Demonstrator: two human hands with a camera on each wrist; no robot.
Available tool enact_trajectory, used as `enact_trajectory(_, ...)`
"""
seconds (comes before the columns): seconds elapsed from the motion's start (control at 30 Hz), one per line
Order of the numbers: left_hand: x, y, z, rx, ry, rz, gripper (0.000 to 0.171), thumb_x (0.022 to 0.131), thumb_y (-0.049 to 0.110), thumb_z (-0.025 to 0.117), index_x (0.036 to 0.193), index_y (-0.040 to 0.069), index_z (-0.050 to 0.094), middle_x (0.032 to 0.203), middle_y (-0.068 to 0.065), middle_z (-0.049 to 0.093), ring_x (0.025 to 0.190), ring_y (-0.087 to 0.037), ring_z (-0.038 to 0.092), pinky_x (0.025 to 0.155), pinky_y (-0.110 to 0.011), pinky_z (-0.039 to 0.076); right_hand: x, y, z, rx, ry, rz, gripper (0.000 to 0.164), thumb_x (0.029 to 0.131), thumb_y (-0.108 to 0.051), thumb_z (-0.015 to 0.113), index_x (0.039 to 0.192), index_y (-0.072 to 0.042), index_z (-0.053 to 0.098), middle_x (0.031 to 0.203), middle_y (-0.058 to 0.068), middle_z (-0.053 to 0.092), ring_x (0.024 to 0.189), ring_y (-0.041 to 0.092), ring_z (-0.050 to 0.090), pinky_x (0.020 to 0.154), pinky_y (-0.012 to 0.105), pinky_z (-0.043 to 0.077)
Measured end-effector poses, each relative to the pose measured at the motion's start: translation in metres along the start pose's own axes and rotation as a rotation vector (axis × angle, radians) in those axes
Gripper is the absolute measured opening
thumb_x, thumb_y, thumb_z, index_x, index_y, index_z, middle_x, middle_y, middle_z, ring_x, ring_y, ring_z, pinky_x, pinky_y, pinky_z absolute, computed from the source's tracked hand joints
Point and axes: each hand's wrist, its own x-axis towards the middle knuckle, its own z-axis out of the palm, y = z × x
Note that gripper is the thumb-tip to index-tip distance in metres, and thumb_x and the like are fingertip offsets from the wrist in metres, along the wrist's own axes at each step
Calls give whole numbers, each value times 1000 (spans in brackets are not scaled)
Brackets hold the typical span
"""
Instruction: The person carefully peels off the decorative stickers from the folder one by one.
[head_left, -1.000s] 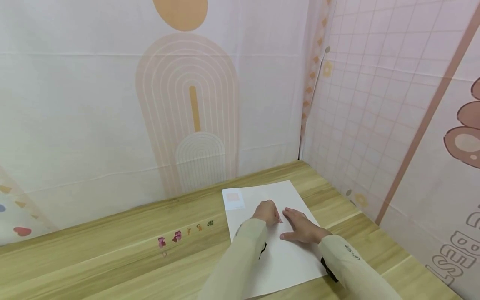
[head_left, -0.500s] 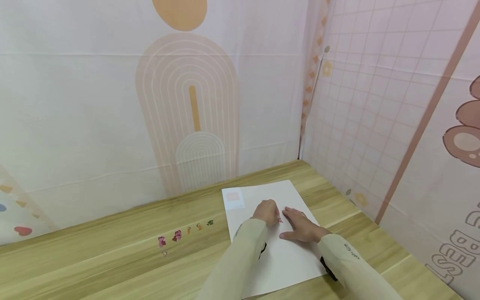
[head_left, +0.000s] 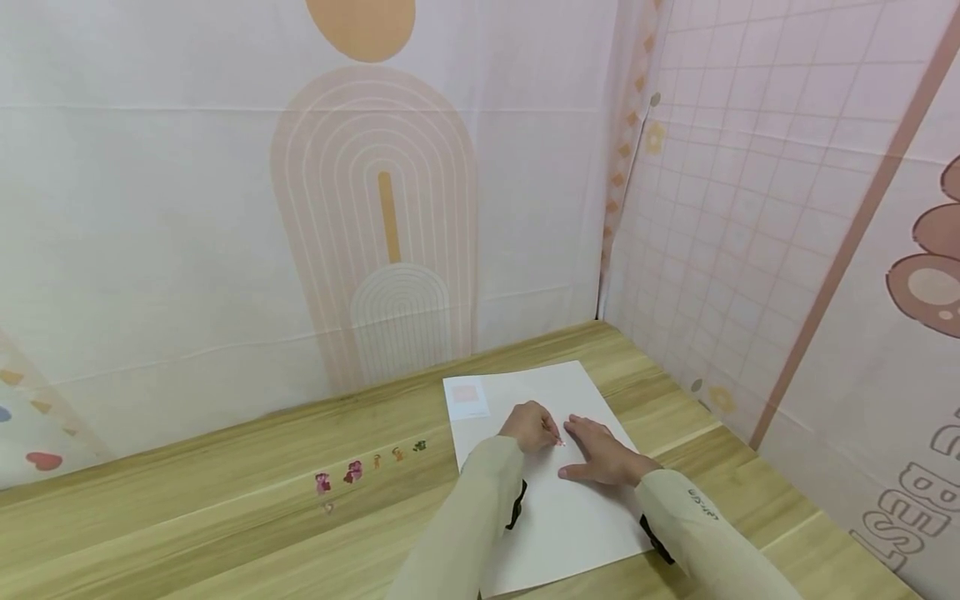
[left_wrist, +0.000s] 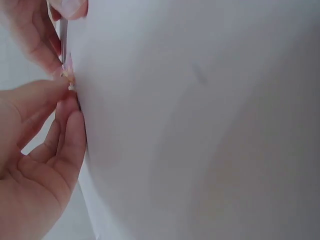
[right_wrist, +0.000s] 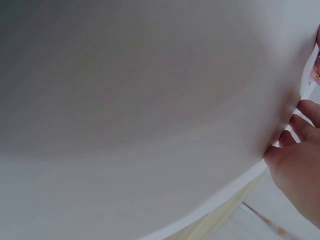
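In the head view my left hand (head_left: 529,427) is over a large white sheet of paper (head_left: 555,533). Its thumb and forefinger pinch a small pinkish sticker (head_left: 561,442). The left wrist view shows the pinch closer: the sticker (left_wrist: 70,77) is partly covered by the fingertips. Spread on the sheet just right of it, my right hand (head_left: 603,454) rests with straight fingers. In the right wrist view the fingers of my right hand (right_wrist: 300,155) touch the paper, and part of a coloured sticker (right_wrist: 317,70) shows at the edge.
Left of the sheet, a row of small figure stickers lies on the wood-grain table (head_left: 187,533): pink ones (head_left: 353,472), orange ones (head_left: 398,453) and a green one (head_left: 420,446). A pale label (head_left: 467,397) is at the sheet's top left corner. Printed cloth (head_left: 225,208) hangs behind.
My left hand has turned slightly and its wrist has shifted a little left, so its pinching fingers show more. The right hand and the paper have stayed in place.
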Motion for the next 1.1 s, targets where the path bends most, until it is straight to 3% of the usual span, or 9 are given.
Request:
enact_trajectory(0.13,-3,2,-6,-27,-37,-51,11,73,12,72,66,5,65,58,5,52,55,-7,40,51,-17,32,1,1,1,-3,-4,15,74,77,-26,68,129,12,32,136,29,24,125,45,17,99,55,14)
enact_trajectory(0.37,-4,-3,-11,-126,-91,-113,11,77,12,68,71,3,66,60,-3,59,51,-7,46,49,-18,36,1,1,3,-2,-10,16,74,77,-28,67,129,12,32,137,28,24,125,44,17,99,54,14)
enact_trajectory(0.67,-4,-6,-21,-248,-115,-117,5,78,6,63,77,2,67,64,-3,62,56,-8,54,55,-20,46,0,2,1,-6,-9,21,76,77,-31,68,129,11,32,137,28,23,125,44,17,98,56,15)
enact_trajectory(0.93,-14,-11,-37,-357,-139,-141,4,78,1,63,80,-3,63,74,-8,64,62,-10,58,61,-24,50,2,4,0,-9,-10,19,76,77,-31,67,130,11,31,137,28,23,125,44,17,99,55,14)
enact_trajectory(1.1,-22,-19,-50,-353,-128,-130,6,79,2,62,80,-4,63,70,-7,63,61,-11,58,61,-25,50,4,7,2,-9,-15,36,77,77,-33,66,131,9,30,139,26,22,126,42,16,99,54,14)
